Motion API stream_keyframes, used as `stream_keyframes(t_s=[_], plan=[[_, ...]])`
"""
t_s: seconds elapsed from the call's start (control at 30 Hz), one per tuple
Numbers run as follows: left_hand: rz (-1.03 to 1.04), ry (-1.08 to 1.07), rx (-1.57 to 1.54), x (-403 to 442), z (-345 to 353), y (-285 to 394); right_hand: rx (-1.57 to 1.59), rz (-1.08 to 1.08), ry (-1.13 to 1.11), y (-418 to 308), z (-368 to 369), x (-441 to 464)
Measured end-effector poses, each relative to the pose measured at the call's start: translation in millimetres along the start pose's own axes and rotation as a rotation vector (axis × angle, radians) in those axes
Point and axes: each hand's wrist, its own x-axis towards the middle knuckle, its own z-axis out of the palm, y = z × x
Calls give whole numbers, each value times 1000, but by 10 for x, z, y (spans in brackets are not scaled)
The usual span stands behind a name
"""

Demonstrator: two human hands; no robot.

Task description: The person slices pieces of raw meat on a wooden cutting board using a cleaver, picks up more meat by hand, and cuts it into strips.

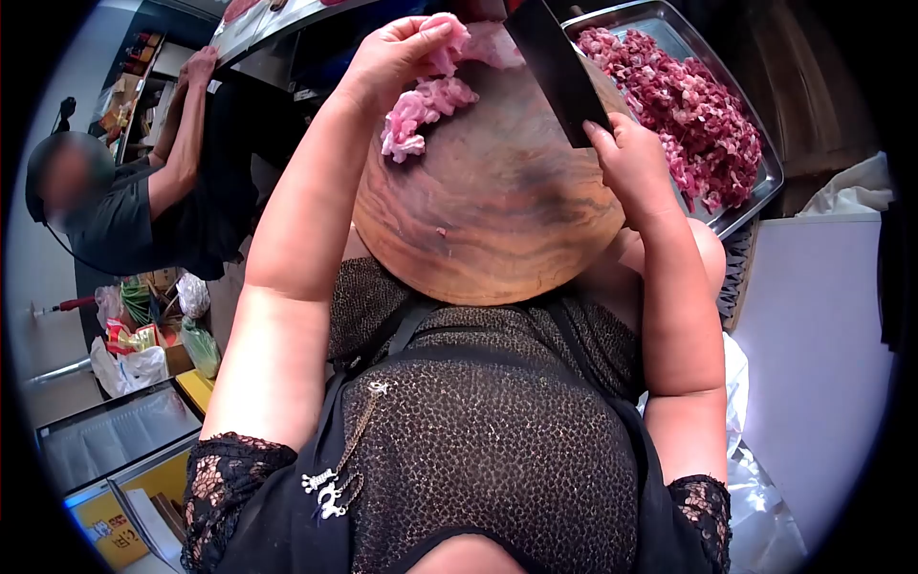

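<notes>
A round wooden chopping block (497, 210) stands in front of me. My right hand (631, 167) grips a cleaver (553, 72) by its handle end, the broad dark blade raised over the block's right side. At the far left of the block, my left hand (397, 57) pinches a piece of pale pink meat (446, 46). Just below that hand lies a heap of pink meat pieces (421, 110) on the wood. Another flat pale piece of meat (492, 45) rests at the back, partly hidden by the blade.
A metal tray (770, 182) on the right holds a large pile of chopped red meat (698, 120). At the left, another person (124, 201) in dark clothes reaches toward a counter (277, 24). Plastic bags (134, 368) and goods lie below them. A pale panel (813, 316) stands right.
</notes>
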Motion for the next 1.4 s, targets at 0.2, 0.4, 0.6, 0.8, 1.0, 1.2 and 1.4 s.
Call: stream_keyframes(t_s=[0.2,0.4,0.6,0.8,1.0,1.2,1.4], plan=[[-256,-65,286,-669,485,-397,27,29,0,28,5,-83],[79,60,1124,-924,354,-1028,18,15,-34,63,6,-177],[763,102,1381,281,-64,-1247,-87,64,-139,-12,5,1],[-139,45,413,485,-71,-965,-227,90,-232,71,27,10],[63,276,39,439,-288,-639,-224,107,-255,8,-16,35],[223,134,-82,203,-243,-142,-236,141,-278,14,-7,18],[9,-49,85,-472,112,-184,-239,103,-264,6,-7,-21]])
